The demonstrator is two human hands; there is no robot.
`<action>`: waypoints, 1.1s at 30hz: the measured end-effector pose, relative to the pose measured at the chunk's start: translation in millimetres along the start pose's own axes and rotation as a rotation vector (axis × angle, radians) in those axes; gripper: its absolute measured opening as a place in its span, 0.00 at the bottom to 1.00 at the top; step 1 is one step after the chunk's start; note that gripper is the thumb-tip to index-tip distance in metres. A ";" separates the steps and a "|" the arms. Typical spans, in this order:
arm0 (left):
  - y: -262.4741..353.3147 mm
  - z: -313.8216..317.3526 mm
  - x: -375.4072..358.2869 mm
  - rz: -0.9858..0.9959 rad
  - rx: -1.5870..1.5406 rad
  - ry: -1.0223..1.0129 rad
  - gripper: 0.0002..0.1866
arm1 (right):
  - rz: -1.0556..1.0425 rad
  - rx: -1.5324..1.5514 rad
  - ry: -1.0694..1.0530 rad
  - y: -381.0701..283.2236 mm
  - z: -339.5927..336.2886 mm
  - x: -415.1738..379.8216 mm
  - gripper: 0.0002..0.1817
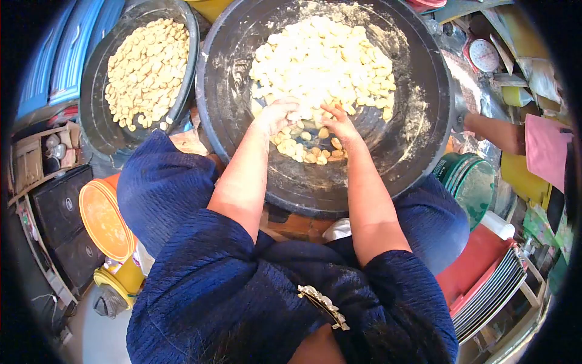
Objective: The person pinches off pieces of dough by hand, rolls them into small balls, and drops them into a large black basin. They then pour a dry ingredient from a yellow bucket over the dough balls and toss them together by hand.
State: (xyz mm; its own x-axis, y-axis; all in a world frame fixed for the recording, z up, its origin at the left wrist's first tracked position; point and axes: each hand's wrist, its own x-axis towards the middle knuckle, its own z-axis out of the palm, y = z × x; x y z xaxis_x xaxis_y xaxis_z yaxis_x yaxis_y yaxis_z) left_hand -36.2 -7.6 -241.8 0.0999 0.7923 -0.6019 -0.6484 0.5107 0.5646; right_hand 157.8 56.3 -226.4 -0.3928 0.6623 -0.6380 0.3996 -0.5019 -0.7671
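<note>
A large round black basin (418, 142) lies in front of me, its inside dusted with pale powder. A heap of small, pale, flattened lumps (364, 73) fills its far part, washed out by bright light. My left hand (279, 115) is at the near edge of the heap, fingers curled inward; what they grip is lost in the glare. Facing it, my right hand (341, 124) has bent fingers somewhat apart, touching lumps at the heap's edge. Several looser lumps (309, 155), some browner, lie below and between my hands on the basin floor.
A second black basin (97, 130) with similar lumps stands at the left. An orange tub (106, 218) is beside my left knee, green tubs (476, 188) beside my right. Another person's arm (494, 132) rests at the right, near a dial scale (484, 56).
</note>
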 end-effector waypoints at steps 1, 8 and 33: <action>-1.4 4.2 -0.7 -0.023 -0.005 -0.006 0.08 | -0.041 -0.004 0.009 -9.5 5.6 -6.7 0.27; -8.1 -12.4 8.5 -0.012 0.032 0.067 0.12 | -0.033 0.001 0.241 5.2 4.6 25.4 0.16; -34.6 -24.2 9.9 -0.237 0.367 0.107 0.10 | -0.020 -0.095 -0.207 98.3 27.1 47.8 0.11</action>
State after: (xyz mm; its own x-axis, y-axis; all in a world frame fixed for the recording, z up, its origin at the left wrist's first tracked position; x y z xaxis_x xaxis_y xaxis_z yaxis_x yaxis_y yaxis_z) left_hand -31.0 -25.5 -280.9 0.1226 0.6099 -0.7830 -0.3041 0.7741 0.5553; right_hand 155.9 23.5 -334.1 -0.5589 0.5389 -0.6302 0.4624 -0.4283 -0.7763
